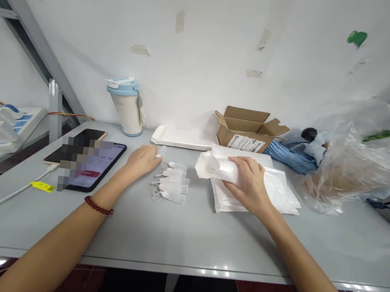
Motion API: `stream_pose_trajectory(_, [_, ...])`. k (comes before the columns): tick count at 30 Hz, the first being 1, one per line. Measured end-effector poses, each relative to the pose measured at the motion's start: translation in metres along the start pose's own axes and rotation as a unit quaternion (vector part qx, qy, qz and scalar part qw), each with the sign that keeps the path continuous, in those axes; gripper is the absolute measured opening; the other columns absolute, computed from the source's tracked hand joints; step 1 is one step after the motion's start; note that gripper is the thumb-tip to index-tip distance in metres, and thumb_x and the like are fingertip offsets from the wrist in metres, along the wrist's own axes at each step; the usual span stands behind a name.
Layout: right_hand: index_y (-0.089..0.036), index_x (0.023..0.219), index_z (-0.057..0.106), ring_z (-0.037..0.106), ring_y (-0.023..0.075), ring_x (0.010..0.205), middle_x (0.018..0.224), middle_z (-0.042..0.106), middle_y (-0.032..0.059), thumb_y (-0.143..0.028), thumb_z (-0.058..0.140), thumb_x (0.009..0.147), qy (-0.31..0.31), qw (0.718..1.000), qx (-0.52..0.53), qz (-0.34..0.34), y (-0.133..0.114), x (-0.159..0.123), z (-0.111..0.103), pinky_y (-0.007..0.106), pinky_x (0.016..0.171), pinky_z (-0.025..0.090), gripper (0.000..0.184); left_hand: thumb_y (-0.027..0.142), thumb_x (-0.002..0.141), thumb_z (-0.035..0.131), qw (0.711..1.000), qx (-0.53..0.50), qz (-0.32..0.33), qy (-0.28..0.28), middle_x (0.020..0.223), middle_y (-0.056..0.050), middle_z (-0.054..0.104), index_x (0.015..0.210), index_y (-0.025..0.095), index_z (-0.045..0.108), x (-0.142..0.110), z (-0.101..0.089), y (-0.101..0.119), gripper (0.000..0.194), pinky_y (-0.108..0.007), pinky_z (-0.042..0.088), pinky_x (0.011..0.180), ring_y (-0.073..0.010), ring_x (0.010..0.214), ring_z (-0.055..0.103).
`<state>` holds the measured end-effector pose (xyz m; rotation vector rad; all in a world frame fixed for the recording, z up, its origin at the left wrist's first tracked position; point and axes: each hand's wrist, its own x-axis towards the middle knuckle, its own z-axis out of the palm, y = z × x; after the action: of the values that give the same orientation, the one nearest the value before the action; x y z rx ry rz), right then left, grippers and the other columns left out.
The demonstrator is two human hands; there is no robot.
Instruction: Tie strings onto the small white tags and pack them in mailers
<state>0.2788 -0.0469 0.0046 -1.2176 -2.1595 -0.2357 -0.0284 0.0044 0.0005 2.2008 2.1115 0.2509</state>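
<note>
My right hand (pixel 249 183) grips a white padded mailer (pixel 226 168), squeezed so that its mouth bulges open to the left. Under it lie more white padded mailers (pixel 278 189), flat on the table. My left hand (pixel 143 162) is closed near the table's middle, and the clear end of a small translucent plastic tube (pixel 161 151) sticks out of its fingers. Just right of that hand, several similar translucent plastic tubes (pixel 174 186) with thin looped cords lie in a column. The inside of the held mailer is mostly hidden.
Two phones (pixel 97 172) and a white cable (pixel 2 207) lie at left. A cream tumbler (pixel 126 109), a white flat package (pixel 185 137) and an open cardboard box (pixel 243 130) line the wall. Blue cloth (pixel 291 153) and a clear plastic bag (pixel 348 169) are at right.
</note>
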Motion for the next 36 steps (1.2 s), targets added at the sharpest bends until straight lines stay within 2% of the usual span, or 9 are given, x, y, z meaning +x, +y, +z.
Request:
stream_pose_trajectory(4, [-0.022, 0.119, 0.045, 0.050, 0.0277, 0.104, 0.111, 0.055, 0.0101, -0.032, 0.057, 0.079, -0.020, 1.000, -0.001, 0.012, 0.000, 0.000, 0.001, 0.043, 0.088, 0.032, 0.043, 0.030, 0.079, 0.048, 0.996, -0.050, -0.006, 0.067, 0.074, -0.012, 0.069, 0.073, 0.017, 0.066, -0.004, -0.012, 0.006, 0.023, -0.033, 0.042, 0.061, -0.0289, 0.076, 0.064])
stream_pose_trajectory(6, [-0.021, 0.119, 0.045, 0.049, 0.0282, 0.104, 0.111, 0.054, 0.0107, -0.031, 0.057, 0.079, -0.031, 0.999, 0.000, 0.016, -0.001, 0.000, 0.001, 0.043, 0.088, 0.032, 0.044, 0.035, 0.080, 0.051, 0.983, -0.148, 0.055, 0.090, 0.080, -0.008, 0.070, 0.083, 0.018, 0.069, -0.008, -0.022, 0.010, 0.025, -0.030, 0.043, 0.063, -0.0244, 0.077, 0.063])
stream_pose_trajectory(9, [-0.021, 0.120, 0.044, 0.048, 0.0287, 0.105, 0.110, 0.054, 0.0112, -0.032, 0.057, 0.078, -0.038, 0.999, 0.002, 0.020, -0.002, 0.000, 0.001, 0.044, 0.089, 0.032, 0.045, 0.040, 0.081, 0.057, 0.942, -0.258, 0.195, 0.084, 0.089, -0.005, 0.071, 0.094, 0.021, 0.070, -0.016, -0.030, 0.021, 0.027, -0.028, 0.045, 0.065, -0.0204, 0.080, 0.060])
stream_pose_trajectory(14, [-0.021, 0.119, 0.046, 0.049, 0.0280, 0.104, 0.108, 0.054, 0.0106, -0.030, 0.057, 0.079, -0.031, 0.999, 0.016, 0.007, -0.004, 0.001, 0.001, 0.044, 0.089, 0.031, 0.042, 0.030, 0.085, 0.059, 0.891, -0.216, 0.364, 0.164, 0.078, -0.004, 0.068, 0.095, 0.021, 0.070, -0.024, -0.021, 0.042, 0.018, -0.033, 0.045, 0.072, -0.0200, 0.082, 0.052])
stream_pose_trajectory(20, [-0.021, 0.116, 0.051, 0.050, 0.0251, 0.102, 0.107, 0.056, 0.0092, -0.031, 0.055, 0.082, -0.009, 0.999, 0.038, -0.018, -0.011, 0.002, 0.002, 0.041, 0.087, 0.032, 0.035, 0.011, 0.090, 0.047, 0.842, -0.204, 0.442, 0.232, 0.084, -0.007, 0.069, 0.105, 0.019, 0.068, -0.026, -0.011, 0.056, 0.027, -0.032, 0.046, 0.068, -0.0188, 0.080, 0.049])
stream_pose_trajectory(24, [-0.022, 0.115, 0.053, 0.051, 0.0246, 0.102, 0.106, 0.056, 0.0085, -0.031, 0.055, 0.084, -0.004, 0.999, 0.039, -0.014, -0.013, 0.004, 0.002, 0.041, 0.087, 0.033, 0.032, 0.014, 0.088, 0.051, 0.825, -0.276, 0.430, 0.241, 0.078, -0.004, 0.072, 0.094, 0.020, 0.071, -0.029, -0.010, 0.062, 0.021, -0.030, 0.049, 0.065, -0.0170, 0.074, 0.055])
stream_pose_trajectory(27, [-0.022, 0.115, 0.053, 0.052, 0.0242, 0.102, 0.106, 0.056, 0.0082, -0.031, 0.056, 0.083, -0.004, 0.999, 0.043, -0.018, -0.015, 0.004, 0.002, 0.040, 0.087, 0.034, 0.033, 0.019, 0.087, 0.055, 0.831, -0.320, 0.389, 0.236, 0.079, -0.002, 0.074, 0.087, 0.022, 0.072, -0.034, -0.007, 0.069, 0.017, -0.032, 0.052, 0.068, -0.0171, 0.072, 0.063])
stream_pose_trajectory(32, [-0.023, 0.117, 0.054, 0.053, 0.0243, 0.101, 0.105, 0.056, 0.0084, -0.032, 0.056, 0.083, -0.017, 0.998, 0.048, -0.036, -0.019, 0.003, 0.002, 0.040, 0.087, 0.035, 0.035, 0.020, 0.085, 0.052, 0.848, -0.353, 0.363, 0.158, 0.089, -0.002, 0.075, 0.084, 0.023, 0.073, -0.049, -0.006, 0.083, 0.021, -0.033, 0.054, 0.081, -0.0196, 0.086, 0.068])
stream_pose_trajectory(36, [-0.023, 0.117, 0.053, 0.053, 0.0244, 0.101, 0.105, 0.056, 0.0086, -0.032, 0.055, 0.083, -0.007, 0.998, 0.053, -0.036, -0.019, 0.003, 0.000, 0.040, 0.088, 0.034, 0.035, 0.022, 0.081, 0.057, 0.850, -0.436, 0.255, 0.146, 0.085, -0.004, 0.075, 0.079, 0.021, 0.073, -0.053, -0.017, 0.082, 0.016, -0.032, 0.055, 0.078, -0.0194, 0.083, 0.069])
